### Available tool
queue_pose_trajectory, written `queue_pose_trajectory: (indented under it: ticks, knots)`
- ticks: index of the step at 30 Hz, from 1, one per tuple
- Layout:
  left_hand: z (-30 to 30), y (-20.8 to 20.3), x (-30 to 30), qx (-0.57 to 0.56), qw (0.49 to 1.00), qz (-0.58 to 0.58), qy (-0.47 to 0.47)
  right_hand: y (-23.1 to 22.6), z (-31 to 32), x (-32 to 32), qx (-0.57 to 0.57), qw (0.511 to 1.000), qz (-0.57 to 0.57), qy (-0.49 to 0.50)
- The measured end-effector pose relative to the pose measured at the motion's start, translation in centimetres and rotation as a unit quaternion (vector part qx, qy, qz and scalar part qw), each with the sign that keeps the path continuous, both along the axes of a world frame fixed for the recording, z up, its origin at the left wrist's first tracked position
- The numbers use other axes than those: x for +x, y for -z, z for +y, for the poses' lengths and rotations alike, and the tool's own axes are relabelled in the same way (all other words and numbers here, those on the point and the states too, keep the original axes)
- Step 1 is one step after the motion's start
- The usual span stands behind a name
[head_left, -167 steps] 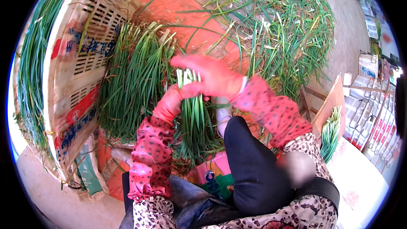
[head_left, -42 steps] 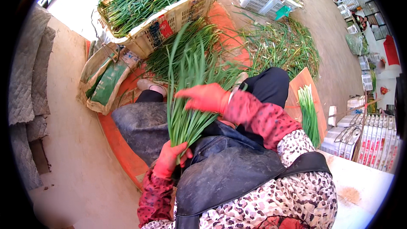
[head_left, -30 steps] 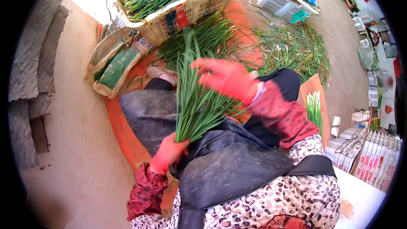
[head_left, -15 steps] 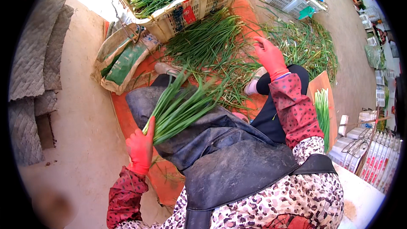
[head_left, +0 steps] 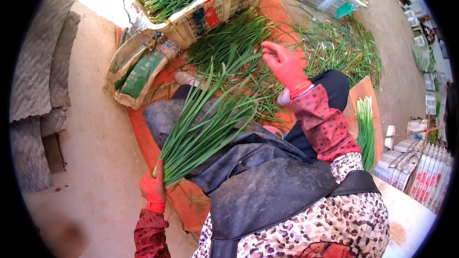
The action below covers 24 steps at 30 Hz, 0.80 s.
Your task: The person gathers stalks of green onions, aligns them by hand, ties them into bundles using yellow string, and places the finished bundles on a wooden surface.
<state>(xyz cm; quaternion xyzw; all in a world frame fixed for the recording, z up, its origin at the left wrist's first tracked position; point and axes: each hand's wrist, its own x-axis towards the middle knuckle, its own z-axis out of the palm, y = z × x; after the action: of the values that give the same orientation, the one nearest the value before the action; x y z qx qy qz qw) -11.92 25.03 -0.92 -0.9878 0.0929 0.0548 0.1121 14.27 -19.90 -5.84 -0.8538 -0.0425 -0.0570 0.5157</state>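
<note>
Left hand (head_left: pixel 153 188), red glove: grip clamped on the root end of a bunch of green chives (head_left: pixel 203 126), low at the person's left side; the blades fan up and to the right across the dark apron (head_left: pixel 258 181).

Right hand (head_left: pixel 283 63), red glove: raised over the loose chive pile (head_left: pixel 229 48), fingers spread apart, holding nothing; whether the fingertips brush the blades beneath cannot be told.

Orange mat (head_left: pixel 184 200): lies on the concrete floor under the pile and the person.

Slotted plastic crate (head_left: pixel 215 7): at the far edge of the mat, filled with chives.

Open sack (head_left: pixel 136 69): left of the pile, just beside the crate.

Board with a laid-out bunch (head_left: pixel 366 126): at the person's right.

Scattered trimmings (head_left: pixel 344 50): beyond the right knee.
</note>
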Motion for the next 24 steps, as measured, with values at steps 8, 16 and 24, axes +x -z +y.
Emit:
queue_pose_trajectory:
  ticks: [8, 16, 24]
  knots:
    - [-1.1, -4.3, 1.9, -0.156, 0.987, -0.004, -0.047, -6.7, 5.9, -2.7, -0.084, 0.979, -0.164, -0.086]
    - [-9.8, -9.7, 17.3, -0.662, 0.588, 0.373, -0.277, -14.9, 8.3, -3.4, -0.040, 0.928, -0.279, -0.243]
    - [-22.4, -9.8, 24.0, -0.771, 0.378, 0.510, -0.048, -22.8, 3.0, -3.9, -0.312, 0.810, -0.350, -0.352]
